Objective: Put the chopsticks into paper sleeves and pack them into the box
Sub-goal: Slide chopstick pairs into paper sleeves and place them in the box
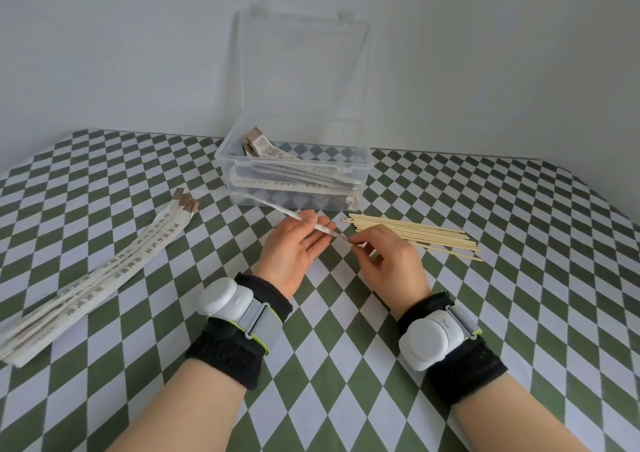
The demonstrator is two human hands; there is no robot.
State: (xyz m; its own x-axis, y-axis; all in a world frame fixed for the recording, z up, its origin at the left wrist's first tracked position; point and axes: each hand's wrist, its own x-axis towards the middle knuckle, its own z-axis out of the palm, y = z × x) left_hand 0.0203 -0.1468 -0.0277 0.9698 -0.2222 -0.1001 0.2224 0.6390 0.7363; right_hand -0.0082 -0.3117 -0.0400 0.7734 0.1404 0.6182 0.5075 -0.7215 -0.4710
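On the bench, over a green-and-white diamond cloth (pixel 346 330), against a plain pale wall (pixel 104 53).

- Clear plastic box (pixel 221 155) at back centre, its lid (pixel 301 67) standing open toward the wall. Inside lie sleeved chopsticks (pixel 298 174), several deep, with brown-patterned ends raised at the left corner.
- Stack of empty sleeves (pixel 114 268) to the left, lying on a diagonal. It is printed with characters, and its brown tips point toward the box. Well apart from the hands.
- Bare chopsticks (pixel 426 237) in a loose bundle to the right, just in front of the box's right corner and just behind the right hand.
- Left hand (pixel 294 247) is palm up in front of the box. It holds a single paper sleeve (pixel 294 213) between thumb and fingers, and the sleeve's far end slants up toward the box's front wall.
- Right hand (pixel 391 257) has its fingers curled, the tips pinching at the near end of that same sleeve. I cannot tell whether a chopstick is in the pinch or already inside the paper.
- Both wrists carry black bands. A white strapped unit sits on the left (pixel 220 295) and another on the right (pixel 427 342).
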